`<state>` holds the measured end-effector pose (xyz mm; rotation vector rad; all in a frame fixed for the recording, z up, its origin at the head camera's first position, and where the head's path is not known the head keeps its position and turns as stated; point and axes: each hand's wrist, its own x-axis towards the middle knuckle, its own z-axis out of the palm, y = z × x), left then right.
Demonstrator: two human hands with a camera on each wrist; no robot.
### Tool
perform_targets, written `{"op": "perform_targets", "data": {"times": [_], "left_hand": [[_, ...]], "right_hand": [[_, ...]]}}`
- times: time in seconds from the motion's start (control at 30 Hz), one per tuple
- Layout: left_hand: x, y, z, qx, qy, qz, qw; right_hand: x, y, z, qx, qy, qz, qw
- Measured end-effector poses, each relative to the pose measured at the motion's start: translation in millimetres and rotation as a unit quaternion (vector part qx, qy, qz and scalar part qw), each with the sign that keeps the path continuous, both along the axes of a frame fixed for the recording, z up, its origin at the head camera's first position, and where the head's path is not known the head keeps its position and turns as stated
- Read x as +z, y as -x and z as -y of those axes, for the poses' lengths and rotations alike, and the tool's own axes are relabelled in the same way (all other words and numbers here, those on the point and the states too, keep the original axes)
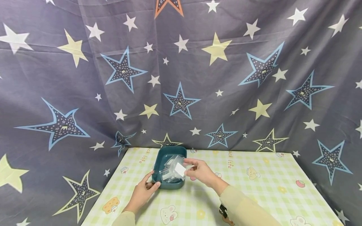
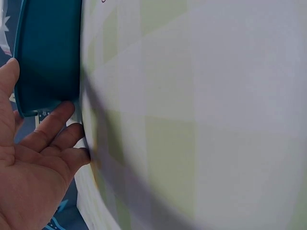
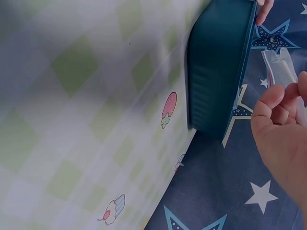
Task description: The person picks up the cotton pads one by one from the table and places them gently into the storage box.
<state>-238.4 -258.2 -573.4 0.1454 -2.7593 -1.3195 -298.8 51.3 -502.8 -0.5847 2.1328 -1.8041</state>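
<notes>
A dark teal plastic tub (image 1: 172,185) stands near the far edge of the table, several clear plastic bags with white contents (image 1: 167,176) inside it. My left hand (image 1: 142,192) holds the tub's near left corner. In the left wrist view the thumb (image 2: 9,74) is at its rim and the fingers (image 2: 57,122) are against its side. Over the tub's right side, my right hand (image 1: 204,173) pinches a small clear bag with a white piece in it (image 1: 179,169). The right wrist view shows this bag (image 3: 282,67) upright above the rim, between thumb and fingers.
The table (image 1: 254,194) wears a green-and-white checked cloth with printed cartoon figures. Right behind it hangs a dark curtain (image 1: 226,110) with stars. A dark object (image 1: 224,211) shows beside my right sleeve (image 1: 246,207).
</notes>
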Motion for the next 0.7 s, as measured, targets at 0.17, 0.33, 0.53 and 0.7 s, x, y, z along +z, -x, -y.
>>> {"op": "perform_targets", "data": {"times": [0.17,0.33,0.53,0.7], "left_hand": [[1.2,-0.6,0.4,-0.002,0.001,-0.004,1.0],[-1.6,2.0,-0.1,0.001,-0.002,-0.004,1.0],[-3.4,3.0,0.0,0.001,0.001,-0.003,1.0],[-3.2,2.7,0.6,0.0,-0.001,-0.005,1.0]], "right_hand": [[-0.3,1.3,8.2,-0.006,-0.017,-0.006,1.0],[-1.4,3.0,16.1,-0.008,-0.02,-0.006,1.0],[-3.0,4.4,26.3,-0.012,-0.017,-0.019,1.0],[-6.6,6.8,35.5,-0.009,-0.012,-0.044,0.999]]}}
